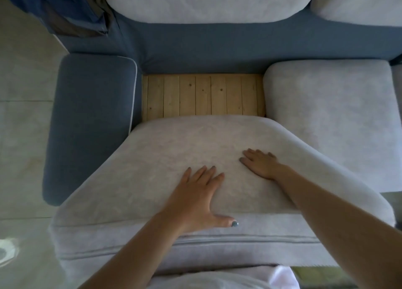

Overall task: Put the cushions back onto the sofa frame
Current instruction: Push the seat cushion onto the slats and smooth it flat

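Observation:
A large light grey seat cushion (165, 158) lies partly on the blue sofa frame (217, 47), its near end hanging over the front edge toward me. Both my hands lie flat on its top. My left hand (198, 195) presses near the front edge with fingers spread and the thumb on the front corner. My right hand (260, 163) rests palm down a little farther in. Behind the cushion a strip of bare wooden slats (202, 95) shows. A second grey seat cushion (330, 116) sits in place to the right.
The blue armrest (91, 119) bounds the open seat on the left. Two grey back cushions (206, 1) (359, 3) lean along the backrest. Dark blue cloth (65, 7) hangs at the top left corner. Pale tiled floor (24, 136) lies to the left.

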A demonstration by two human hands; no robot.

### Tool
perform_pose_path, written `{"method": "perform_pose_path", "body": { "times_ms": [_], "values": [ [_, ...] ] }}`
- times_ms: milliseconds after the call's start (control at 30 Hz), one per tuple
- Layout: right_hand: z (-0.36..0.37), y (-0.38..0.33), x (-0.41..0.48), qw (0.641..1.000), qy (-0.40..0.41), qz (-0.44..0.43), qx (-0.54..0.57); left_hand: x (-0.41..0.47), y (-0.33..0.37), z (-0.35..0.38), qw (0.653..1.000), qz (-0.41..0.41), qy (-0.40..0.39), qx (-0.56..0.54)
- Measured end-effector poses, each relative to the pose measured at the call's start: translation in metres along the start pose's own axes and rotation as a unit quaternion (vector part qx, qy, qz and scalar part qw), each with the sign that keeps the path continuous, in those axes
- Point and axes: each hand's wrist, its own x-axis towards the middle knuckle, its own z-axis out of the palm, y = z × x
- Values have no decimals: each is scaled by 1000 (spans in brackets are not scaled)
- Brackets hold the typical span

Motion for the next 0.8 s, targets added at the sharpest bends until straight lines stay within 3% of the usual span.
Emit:
{"method": "perform_pose_path", "body": {
  "times_ms": [67,100,167,233,267,333,367,400,467,533,600,667,733,800],
  "values": [
    [-11,3,2,998,-57,7,37,3,4,3,1000,2,7,4],
    [-27,4,5,996,-43,22,82,4,4,4,1000,2,17,7],
    [-50,7,1,990,46,35,126,6,1,5,1000,1,29,10],
    [-34,7,-10,987,131,19,95,5,0,6,1000,-1,20,7],
    [-17,4,-18,990,117,18,75,5,1,7,1000,-2,16,5],
    [-1,7,-21,998,3,35,53,5,4,6,1000,-2,9,5],
    [-10,12,-16,994,-12,55,91,6,4,5,1000,-2,12,5],
    [-26,15,-13,991,-22,60,114,5,4,4,1000,-5,17,5],
    [-46,29,-9,987,44,58,146,8,4,2,1000,-9,20,3],
    [-24,30,-20,993,83,39,72,8,9,2,1000,-11,1,3],
    [6,35,-24,1000,8,22,3,12,16,3,1000,-12,-11,7],
    [-8,42,-18,997,-15,31,71,16,21,3,1000,-9,-7,19],
    [-37,46,-16,983,50,48,171,20,21,3,999,-2,8,33],
    [-36,45,-22,975,148,54,153,22,22,5,999,7,18,39]
  ]
}}
